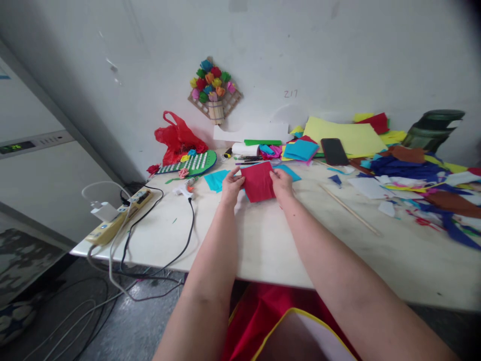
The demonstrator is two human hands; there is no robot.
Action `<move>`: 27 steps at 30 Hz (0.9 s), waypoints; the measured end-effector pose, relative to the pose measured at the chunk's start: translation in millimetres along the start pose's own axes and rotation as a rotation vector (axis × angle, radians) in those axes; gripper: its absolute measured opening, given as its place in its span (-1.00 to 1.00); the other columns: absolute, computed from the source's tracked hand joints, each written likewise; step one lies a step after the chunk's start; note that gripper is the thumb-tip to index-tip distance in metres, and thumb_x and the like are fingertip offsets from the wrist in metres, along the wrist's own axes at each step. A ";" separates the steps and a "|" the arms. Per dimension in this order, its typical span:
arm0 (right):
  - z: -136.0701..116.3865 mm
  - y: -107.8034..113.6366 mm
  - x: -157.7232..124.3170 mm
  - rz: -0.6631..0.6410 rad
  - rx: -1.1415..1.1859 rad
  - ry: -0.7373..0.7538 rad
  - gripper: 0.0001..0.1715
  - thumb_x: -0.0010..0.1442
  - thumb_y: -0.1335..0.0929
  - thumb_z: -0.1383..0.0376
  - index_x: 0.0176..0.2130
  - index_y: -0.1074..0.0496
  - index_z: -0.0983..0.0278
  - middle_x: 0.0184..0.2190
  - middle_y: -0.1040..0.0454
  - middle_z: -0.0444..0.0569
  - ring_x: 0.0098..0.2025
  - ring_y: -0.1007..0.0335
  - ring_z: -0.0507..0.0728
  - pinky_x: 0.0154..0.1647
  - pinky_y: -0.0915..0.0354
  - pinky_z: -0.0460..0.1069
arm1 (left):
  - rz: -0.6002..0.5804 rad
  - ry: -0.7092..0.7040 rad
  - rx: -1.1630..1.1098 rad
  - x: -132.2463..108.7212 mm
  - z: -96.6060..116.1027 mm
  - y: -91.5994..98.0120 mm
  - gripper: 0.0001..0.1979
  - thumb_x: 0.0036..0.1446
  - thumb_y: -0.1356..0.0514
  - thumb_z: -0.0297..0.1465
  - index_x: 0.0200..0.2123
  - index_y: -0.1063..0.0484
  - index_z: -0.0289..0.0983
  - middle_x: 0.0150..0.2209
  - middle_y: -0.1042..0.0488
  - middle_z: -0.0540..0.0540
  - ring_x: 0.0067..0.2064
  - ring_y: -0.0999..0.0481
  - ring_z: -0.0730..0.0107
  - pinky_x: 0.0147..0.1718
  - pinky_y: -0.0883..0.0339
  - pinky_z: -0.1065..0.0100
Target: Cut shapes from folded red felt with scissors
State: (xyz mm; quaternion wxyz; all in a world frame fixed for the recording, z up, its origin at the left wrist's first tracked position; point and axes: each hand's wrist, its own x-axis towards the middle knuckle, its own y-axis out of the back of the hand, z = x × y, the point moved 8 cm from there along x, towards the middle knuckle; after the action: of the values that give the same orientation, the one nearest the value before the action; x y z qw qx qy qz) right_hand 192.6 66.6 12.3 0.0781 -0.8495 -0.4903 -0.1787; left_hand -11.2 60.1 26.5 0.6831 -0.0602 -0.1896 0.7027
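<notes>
Red sheet (257,182), long axis unclear, faces the camera; left hand (232,186) and right hand (281,184) pinch opposite edges.

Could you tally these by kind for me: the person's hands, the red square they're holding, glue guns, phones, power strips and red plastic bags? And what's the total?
Left hand and right hand: 2
Red square: 1 visible
Glue gun: 1
Phone: 1
Power strip: 1
Red plastic bag: 1
Total: 7

A roughly square red sheet (258,182), faintly creased, is held nearly flat between left hand (232,187) and right hand (281,185)
</notes>
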 end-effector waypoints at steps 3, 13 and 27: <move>1.0 -0.2 -0.3 0.002 0.008 -0.007 -0.74 -0.03 -0.29 0.14 -0.44 -0.40 0.29 -0.55 -0.36 -0.12 -0.48 -0.18 0.06 -0.38 -0.15 -0.04 | -0.009 0.000 -0.002 0.6 -0.7 0.2 -0.34 -0.33 -0.35 -0.41 -0.03 -0.36 -0.31 -0.48 -0.46 0.02 -0.46 -0.40 0.50 -0.43 -0.27 0.43; -0.8 -0.1 -1.6 0.003 0.037 -0.018 -0.75 -0.05 -0.30 0.14 -0.45 -0.40 0.28 -0.55 -0.38 -0.11 -0.48 -0.18 0.06 -0.39 -0.16 -0.04 | -0.024 -0.008 0.013 -0.5 0.8 -0.6 -0.40 -0.32 -0.31 -0.43 -0.07 -0.38 -0.30 -0.47 -0.47 -0.01 -0.46 -0.42 0.46 -0.44 -0.27 0.41; -0.6 -0.9 -2.2 -0.005 0.044 -0.020 -0.75 -0.04 -0.30 0.15 -0.44 -0.40 0.29 -0.54 -0.38 -0.12 -0.47 -0.20 0.06 -0.39 -0.15 -0.04 | 0.003 -0.006 0.015 -1.1 1.9 0.6 -0.43 -0.36 -0.33 -0.42 -0.14 -0.39 -0.30 -0.47 -0.47 -0.02 -0.47 -0.41 0.48 -0.44 -0.26 0.41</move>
State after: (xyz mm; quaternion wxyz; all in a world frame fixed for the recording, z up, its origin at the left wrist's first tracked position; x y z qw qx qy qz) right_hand 190.7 65.0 12.0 0.0917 -0.8479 -0.4971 -0.1597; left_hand -12.3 58.7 27.8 0.6818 -0.0530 -0.1863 0.7054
